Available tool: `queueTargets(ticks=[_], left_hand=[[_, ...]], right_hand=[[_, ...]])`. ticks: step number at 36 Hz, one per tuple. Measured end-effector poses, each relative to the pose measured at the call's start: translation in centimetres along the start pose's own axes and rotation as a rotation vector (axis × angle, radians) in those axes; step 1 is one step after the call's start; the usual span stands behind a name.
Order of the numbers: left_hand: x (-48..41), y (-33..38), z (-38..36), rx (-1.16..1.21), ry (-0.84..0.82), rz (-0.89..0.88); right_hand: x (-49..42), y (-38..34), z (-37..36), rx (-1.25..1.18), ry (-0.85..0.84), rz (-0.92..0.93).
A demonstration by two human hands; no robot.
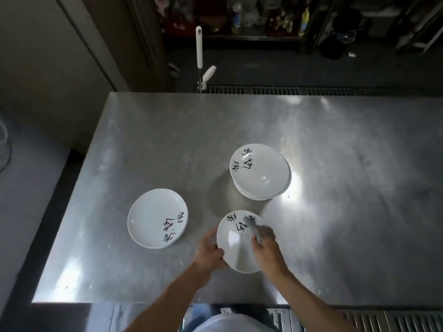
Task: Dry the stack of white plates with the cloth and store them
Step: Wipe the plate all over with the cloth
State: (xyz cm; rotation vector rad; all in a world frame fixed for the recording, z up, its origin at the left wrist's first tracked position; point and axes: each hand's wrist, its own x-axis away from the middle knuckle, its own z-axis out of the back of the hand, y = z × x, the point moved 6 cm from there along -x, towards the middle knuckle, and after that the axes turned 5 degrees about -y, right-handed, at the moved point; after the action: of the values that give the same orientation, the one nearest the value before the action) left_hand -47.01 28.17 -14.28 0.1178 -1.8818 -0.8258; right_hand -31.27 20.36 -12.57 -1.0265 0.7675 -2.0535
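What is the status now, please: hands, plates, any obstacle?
Left hand grips plate rim. Right hand presses cloth on it. Stack waits beyond. No obstacle seen.

I see a stainless steel table [143,144], with glare toward 3 o'clock. A floor drain grate [287,90] lies at 12, a white mop handle [199,46] at 11, dim cluttered shelves [263,22] at 1 and a pale wall [43,68] at 10.

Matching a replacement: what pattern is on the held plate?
The held plate is white with black brushed characters; head view.

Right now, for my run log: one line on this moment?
step: drying; left hand: grips held plate; right hand: holds cloth against it; steel table: plate stack, second plate pile
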Motion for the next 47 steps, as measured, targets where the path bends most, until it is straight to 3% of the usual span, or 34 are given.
queueTargets(ticks=[5, 16, 22, 27, 34, 43, 47], left_hand=[[-0.4, -0.4, 0.0, 0.0, 0.007, 0.025], [-0.6, 1.3, 2.7, 0.013, 0.008, 0.048], [-0.3, 1.3, 2.8, -0.054, -0.019, 0.043], [-0.6, 1.1, 2.8, -0.015, -0.009, 0.033], [-1.0, 1.5, 3.1, 0.019, -0.027, 0.027], [0.3, 0.0, 1.7, -0.049, -0.118, 0.079], [0.2, -0.2, 1.9, -0.033, -0.091, 0.032]], right_hand=[[-2.6, -0.5, -4.2, 0.319, -0.159, 0.107], [0.9, 0.7, -4.3, 0.561, -0.379, 0.53], [-3.0, 2.0, -3.7, 0.683, -0.371, 0.273], [-5.3, -1.0, -5.6, 0.565, -0.302, 0.23], [-1.0, -1.8, -4.5, 0.383, -0.488, 0.585], [-3.2, 0.9, -2.7, 0.219, -0.262, 0.168], [-1.6, -1.3, -6.6, 0.121, -0.458, 0.285]])
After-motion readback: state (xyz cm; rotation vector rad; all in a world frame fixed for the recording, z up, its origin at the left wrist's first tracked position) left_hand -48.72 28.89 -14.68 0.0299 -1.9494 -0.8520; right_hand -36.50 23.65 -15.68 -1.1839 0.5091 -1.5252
